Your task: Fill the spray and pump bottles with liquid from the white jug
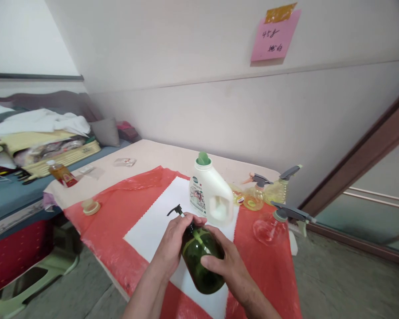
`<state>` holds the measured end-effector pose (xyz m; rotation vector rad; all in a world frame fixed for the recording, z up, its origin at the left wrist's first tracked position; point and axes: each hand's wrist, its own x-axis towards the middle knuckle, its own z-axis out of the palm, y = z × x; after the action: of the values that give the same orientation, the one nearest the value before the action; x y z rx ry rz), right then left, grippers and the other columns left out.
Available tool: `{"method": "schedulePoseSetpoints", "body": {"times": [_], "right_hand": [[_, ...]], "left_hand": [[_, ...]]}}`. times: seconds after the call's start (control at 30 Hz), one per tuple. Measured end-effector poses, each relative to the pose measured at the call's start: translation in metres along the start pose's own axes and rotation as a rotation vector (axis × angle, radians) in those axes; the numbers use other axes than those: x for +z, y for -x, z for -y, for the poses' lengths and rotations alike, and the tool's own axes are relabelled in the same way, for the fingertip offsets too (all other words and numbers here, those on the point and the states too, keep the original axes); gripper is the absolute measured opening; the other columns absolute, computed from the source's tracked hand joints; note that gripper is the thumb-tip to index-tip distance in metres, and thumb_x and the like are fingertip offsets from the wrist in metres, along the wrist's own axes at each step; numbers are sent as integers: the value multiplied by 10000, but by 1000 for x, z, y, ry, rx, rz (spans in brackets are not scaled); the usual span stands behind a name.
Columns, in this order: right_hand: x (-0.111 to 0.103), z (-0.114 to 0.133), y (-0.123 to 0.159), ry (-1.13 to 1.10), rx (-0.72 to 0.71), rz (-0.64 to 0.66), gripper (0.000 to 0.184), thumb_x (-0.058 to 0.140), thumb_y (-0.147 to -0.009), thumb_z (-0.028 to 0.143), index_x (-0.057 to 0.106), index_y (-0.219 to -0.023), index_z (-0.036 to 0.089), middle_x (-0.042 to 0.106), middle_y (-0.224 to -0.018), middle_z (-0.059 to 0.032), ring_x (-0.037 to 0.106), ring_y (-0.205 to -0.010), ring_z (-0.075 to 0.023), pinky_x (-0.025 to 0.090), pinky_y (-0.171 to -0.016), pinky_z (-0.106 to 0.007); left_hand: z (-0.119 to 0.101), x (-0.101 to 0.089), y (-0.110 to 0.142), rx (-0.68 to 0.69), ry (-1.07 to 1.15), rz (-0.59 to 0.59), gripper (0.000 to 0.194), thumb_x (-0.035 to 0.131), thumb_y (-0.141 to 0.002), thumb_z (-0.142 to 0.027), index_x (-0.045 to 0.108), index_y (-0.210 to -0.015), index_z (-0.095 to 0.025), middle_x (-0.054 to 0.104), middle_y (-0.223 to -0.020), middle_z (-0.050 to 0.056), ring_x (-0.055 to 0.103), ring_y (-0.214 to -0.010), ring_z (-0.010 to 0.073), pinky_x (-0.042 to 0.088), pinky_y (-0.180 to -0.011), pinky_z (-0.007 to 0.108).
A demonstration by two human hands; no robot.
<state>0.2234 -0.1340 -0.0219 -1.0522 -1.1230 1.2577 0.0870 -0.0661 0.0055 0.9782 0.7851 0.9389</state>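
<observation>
A dark green pump bottle (201, 261) is tilted between my two hands above a white sheet (156, 217). My right hand (228, 259) wraps round its body, thumb across the front. At the neck, just under the black pump head (175, 210), the fingers of my left hand (177, 232) close round the collar. A pale tube shows inside the bottle through the green wall. Just behind stands a large white detergent jug (199, 188) with a green piece (203, 158) in its mouth.
Right of the jug stand several spray bottles, among them a clear round one (269, 228) and a yellowish one (254, 199). A beige cap (90, 207) lies on the red plastic sheet (109, 221). An amber bottle (62, 173) is at the table's left edge, near a bed (16, 195).
</observation>
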Motion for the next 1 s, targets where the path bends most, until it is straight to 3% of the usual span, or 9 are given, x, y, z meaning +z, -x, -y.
{"method": "schedulePoseSetpoints", "body": {"times": [0.1,0.3,0.57,0.7,1.0], "right_hand": [[0,5,0,-196,32,74,584,704,-682,423,570,-1213,220,654,-1119,-45,562,-1077,-274,418,-931,-402],[4,-2,3,-453,129,159,412,617,-737,453,654,-1033,169,668,-945,-55,590,-860,-219,431,-767,-334],[4,-2,-2,-113,28,64,615,745,-668,435,562,-1222,238,660,-1116,-42,581,-1042,-272,429,-911,-400],[4,-2,-1,-26,-11,-3,627,768,-641,440,567,-1206,257,663,-1114,-29,586,-1047,-271,425,-927,-403],[11,-9,8,-617,158,199,412,566,-784,468,662,-1078,195,693,-986,-63,621,-872,-216,455,-766,-321]], "left_hand": [[-2,-1,1,-31,36,49,282,559,-856,-394,704,-872,-152,702,-1064,131,602,-1058,280,422,-944,392],[-3,-4,0,-18,90,151,275,520,-857,-325,707,-927,-136,696,-1089,146,593,-1086,296,411,-969,425],[-7,-4,1,16,9,44,203,549,-836,-299,691,-850,-155,707,-1051,126,602,-1065,286,417,-949,409],[-8,-2,0,4,3,36,203,541,-843,-307,685,-855,-164,706,-1050,120,599,-1068,286,422,-940,412],[-7,-6,3,-43,159,255,307,480,-852,-298,689,-958,-101,690,-1082,184,609,-1051,284,397,-977,412]]}}
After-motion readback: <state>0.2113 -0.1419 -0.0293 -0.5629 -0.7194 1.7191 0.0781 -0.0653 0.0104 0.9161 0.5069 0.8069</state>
